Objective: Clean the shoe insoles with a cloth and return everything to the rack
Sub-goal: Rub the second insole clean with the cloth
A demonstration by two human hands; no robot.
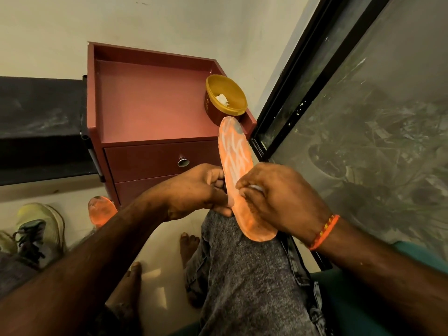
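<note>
An orange insole [234, 156] with white streaks stands tilted over my knee. My left hand [198, 190] grips its left edge near the middle. My right hand [278, 197] pinches a small white cloth [257, 188] against the insole's lower half; most of the cloth is hidden under my fingers. A second orange insole [100, 210] lies on the floor by the cabinet, partly hidden behind my left forearm. A yellow-green shoe [40, 229] with dark laces sits on the floor at the left.
A maroon cabinet [150, 105] with drawers stands ahead; a round yellow-lidded wipe container [225, 98] sits on its right corner. A dark shelf [41, 127] runs left. A black-framed window [303, 81] lies at the right. My bare feet [189, 246] rest on the floor.
</note>
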